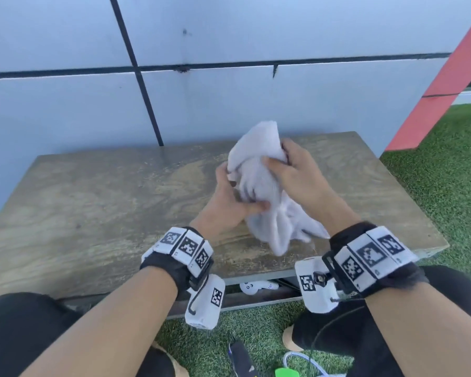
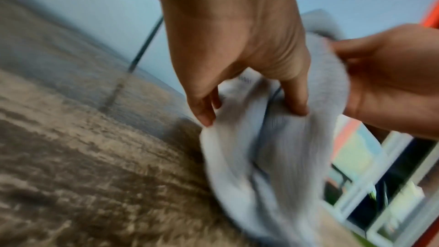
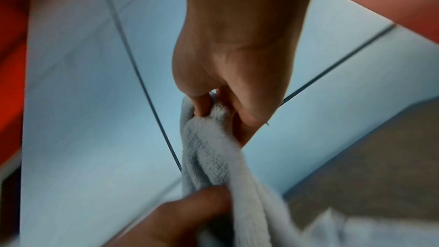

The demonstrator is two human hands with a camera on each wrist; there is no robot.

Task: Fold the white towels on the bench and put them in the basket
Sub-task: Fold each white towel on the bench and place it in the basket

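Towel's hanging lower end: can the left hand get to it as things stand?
Probably yes. The left hand already grips the white towel mid-bunch; the loose end hangs just below, above the bench, unobstructed.

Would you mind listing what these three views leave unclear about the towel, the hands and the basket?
- Basket: in none of the views, so its place is unknown.
- Towel: bunched between both hands in the head view; its edges and corners are lost in the folds.
- Left hand: fingertips hidden behind the towel in the head view.
- Left wrist view: motion blur smears the towel's lower part and the bench.
- Right hand: its fingertips are buried in cloth in the right wrist view.
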